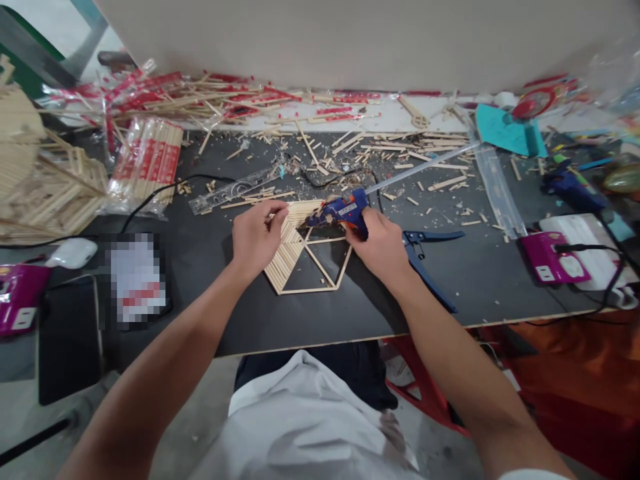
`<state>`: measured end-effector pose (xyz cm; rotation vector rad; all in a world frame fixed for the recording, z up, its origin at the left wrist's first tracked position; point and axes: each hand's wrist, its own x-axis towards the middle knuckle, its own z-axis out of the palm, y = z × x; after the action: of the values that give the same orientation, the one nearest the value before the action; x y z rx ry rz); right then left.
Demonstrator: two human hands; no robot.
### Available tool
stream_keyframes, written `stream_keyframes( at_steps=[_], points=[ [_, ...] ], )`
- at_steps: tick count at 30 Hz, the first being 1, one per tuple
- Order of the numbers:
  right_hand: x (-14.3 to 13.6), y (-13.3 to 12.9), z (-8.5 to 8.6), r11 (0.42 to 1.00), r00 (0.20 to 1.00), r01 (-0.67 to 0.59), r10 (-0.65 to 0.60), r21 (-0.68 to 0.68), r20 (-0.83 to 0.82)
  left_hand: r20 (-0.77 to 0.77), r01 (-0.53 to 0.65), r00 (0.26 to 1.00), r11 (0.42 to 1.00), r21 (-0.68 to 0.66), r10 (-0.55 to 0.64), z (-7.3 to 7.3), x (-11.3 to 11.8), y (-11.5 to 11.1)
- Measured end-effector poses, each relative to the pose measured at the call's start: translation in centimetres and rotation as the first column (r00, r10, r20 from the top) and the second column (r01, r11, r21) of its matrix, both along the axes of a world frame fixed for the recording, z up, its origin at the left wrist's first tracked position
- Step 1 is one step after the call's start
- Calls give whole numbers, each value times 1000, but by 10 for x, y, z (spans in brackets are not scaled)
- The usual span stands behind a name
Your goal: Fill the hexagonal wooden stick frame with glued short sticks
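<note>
A hexagonal frame of thin wooden sticks (286,265) lies on the dark table; its left and upper-left parts are filled with sticks side by side, while thin spokes cross the rest. My right hand (377,243) is wrapped round a blue glue gun (350,210), whose nozzle points left over the frame's upper part. A long clear glue stick (425,170) runs from the gun's back. My left hand (260,237) is at the frame's upper-left edge, thumb and fingers pinched together; what they hold, if anything, is too small to make out.
Blue-handled pliers (433,273) lie right of my right hand. Behind are wood scraps (350,143), a clear ruler (235,190) and packaged sticks (147,160). A stick structure (70,180), a phone (70,340) and a black cable are at the left. Purple power blocks (553,257) sit at both sides.
</note>
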<state>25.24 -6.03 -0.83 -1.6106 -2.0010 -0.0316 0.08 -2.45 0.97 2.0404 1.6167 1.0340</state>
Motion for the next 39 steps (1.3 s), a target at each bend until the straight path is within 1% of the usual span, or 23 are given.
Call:
stream_keyframes(
  at_steps=[8,21,27,34,39],
  points=[
    [-1,-2,1,999,1000,-31,31,36,-4,-23,5,1000,1000,5,-5,2,0,-1],
    [0,-2,5,998,999,-47,47,-50,-6,-26,6,1000,1000,-12,-6,2,1,1],
    [1,-3,5,998,999,-46,46,-31,5,-27,23,999,1000,2,-23,1,0,1],
    [1,-4,7,997,999,-28,30,-72,16,-45,14,999,1000,-28,-15,3,1,1],
    [2,-3,5,997,998,-63,64,-42,12,-27,19,999,1000,-4,-19,2,0,1]
  ],
)
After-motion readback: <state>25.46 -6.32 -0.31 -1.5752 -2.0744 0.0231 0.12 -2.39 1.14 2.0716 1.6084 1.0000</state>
